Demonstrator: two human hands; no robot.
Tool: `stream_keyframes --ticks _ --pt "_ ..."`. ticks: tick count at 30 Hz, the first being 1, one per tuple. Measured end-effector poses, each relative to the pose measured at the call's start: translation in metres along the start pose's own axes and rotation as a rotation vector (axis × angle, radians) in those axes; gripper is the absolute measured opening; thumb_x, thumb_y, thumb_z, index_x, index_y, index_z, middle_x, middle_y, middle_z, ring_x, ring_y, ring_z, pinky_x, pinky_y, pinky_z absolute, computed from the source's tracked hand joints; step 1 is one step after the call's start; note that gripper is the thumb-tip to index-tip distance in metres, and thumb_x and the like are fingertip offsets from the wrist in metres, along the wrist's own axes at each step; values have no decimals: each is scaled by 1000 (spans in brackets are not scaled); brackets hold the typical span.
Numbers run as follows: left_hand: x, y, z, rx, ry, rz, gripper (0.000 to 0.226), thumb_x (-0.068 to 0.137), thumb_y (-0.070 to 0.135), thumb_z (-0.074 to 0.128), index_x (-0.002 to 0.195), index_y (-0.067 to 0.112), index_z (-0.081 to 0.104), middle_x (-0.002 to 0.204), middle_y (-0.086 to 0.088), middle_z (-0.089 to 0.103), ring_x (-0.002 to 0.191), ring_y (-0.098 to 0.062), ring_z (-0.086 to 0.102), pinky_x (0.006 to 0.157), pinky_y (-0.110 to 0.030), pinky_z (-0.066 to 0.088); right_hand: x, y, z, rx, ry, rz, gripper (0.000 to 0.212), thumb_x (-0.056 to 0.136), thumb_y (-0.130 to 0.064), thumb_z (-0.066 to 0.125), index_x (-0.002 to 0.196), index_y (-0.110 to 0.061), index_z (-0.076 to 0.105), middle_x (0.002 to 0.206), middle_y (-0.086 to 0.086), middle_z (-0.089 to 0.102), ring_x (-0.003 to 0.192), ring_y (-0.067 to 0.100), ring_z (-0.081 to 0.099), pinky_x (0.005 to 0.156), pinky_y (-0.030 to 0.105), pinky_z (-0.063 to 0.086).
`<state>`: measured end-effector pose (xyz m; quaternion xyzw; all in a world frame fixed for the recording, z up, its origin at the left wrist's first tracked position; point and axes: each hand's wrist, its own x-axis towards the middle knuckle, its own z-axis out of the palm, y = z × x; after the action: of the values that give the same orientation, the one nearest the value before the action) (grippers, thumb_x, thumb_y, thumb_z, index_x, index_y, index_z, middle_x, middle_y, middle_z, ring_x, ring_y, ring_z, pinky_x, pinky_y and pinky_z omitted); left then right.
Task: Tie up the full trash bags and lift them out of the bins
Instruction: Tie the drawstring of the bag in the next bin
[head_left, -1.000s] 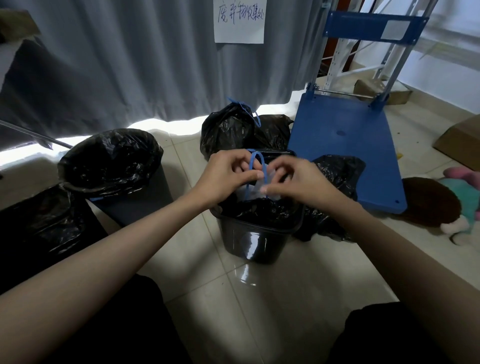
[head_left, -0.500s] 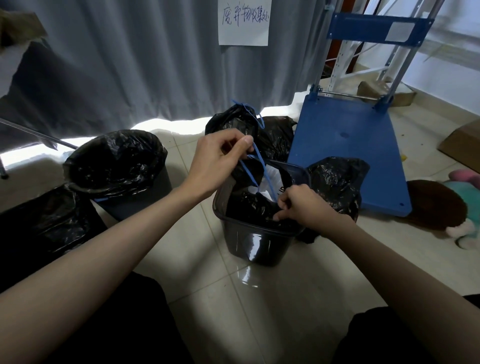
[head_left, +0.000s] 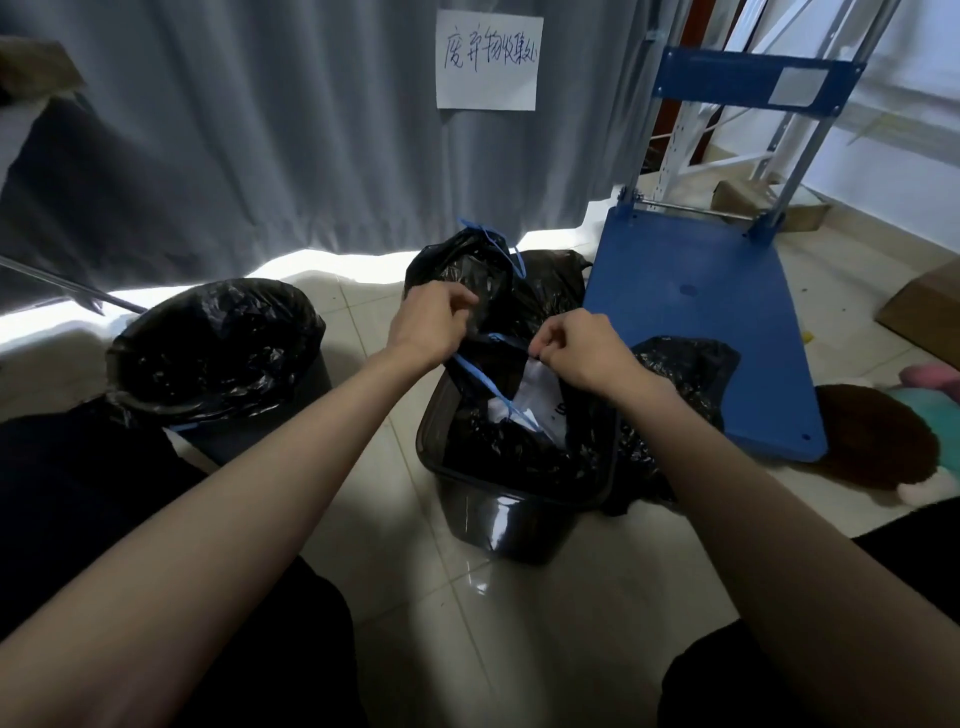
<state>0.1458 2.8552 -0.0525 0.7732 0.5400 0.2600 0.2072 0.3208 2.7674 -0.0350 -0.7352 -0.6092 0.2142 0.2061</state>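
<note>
A small dark square bin (head_left: 498, 525) stands on the tiled floor in front of me, lined with a black trash bag (head_left: 519, 447) that has a blue drawstring (head_left: 475, 371). White paper shows inside the bag. My left hand (head_left: 434, 322) pinches the bag's far left rim and the drawstring above the bin. My right hand (head_left: 582, 351) pinches the bag's right rim at about the same height. A tied black bag (head_left: 467, 267) with blue ties sits on the floor behind the bin.
A round bin (head_left: 218, 358) lined with a full black bag stands at the left. Another black bag (head_left: 680, 374) lies right of the small bin, beside a blue platform trolley (head_left: 696, 322). Plush toys (head_left: 893, 436) and a cardboard box (head_left: 924, 312) lie at the right. A grey curtain hangs behind.
My right hand rose from low inside the bin to the bag's right rim. My left hand dropped slightly and moved right, still holding the drawstring side.
</note>
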Motion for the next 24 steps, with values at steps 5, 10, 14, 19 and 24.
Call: stream_keyframes --ticks 5,10,14,19,24 --pt "17 -3 24 337 -166 58 39 94 33 57 133 29 57 125 -5 65 121 -28 53 99 -44 45 25 -6 20 11 66 0 19 89 -11 60 90 -28 71 95 -5 67 95 21 64 83 40 55" --pt "16 -3 32 479 -191 118 27 91 39 62 117 31 67 112 -6 66 116 -28 48 93 -39 38 41 -4 35 -37 72 -19 28 89 -19 65 115 -28 67 115 -2 67 107 23 62 80 34 48" --pt "17 -2 28 363 -112 133 8 88 35 66 94 31 71 98 3 69 108 -24 52 92 -40 37 44 -1 39 3 116 -43 16 88 -21 67 100 -31 69 96 -8 68 94 18 63 73 31 46" --pt "18 2 25 330 -124 172 5 89 36 63 92 32 66 97 7 68 106 -22 51 91 -40 35 43 1 38 -16 180 -120 10 84 -23 73 88 -27 65 92 -7 61 84 15 59 67 30 40" --pt "17 12 20 269 -134 194 8 86 37 67 91 31 67 94 9 68 104 -19 55 96 -42 38 43 4 33 -11 240 -154 9 85 -22 71 86 -23 62 90 -7 58 81 13 57 64 30 39"
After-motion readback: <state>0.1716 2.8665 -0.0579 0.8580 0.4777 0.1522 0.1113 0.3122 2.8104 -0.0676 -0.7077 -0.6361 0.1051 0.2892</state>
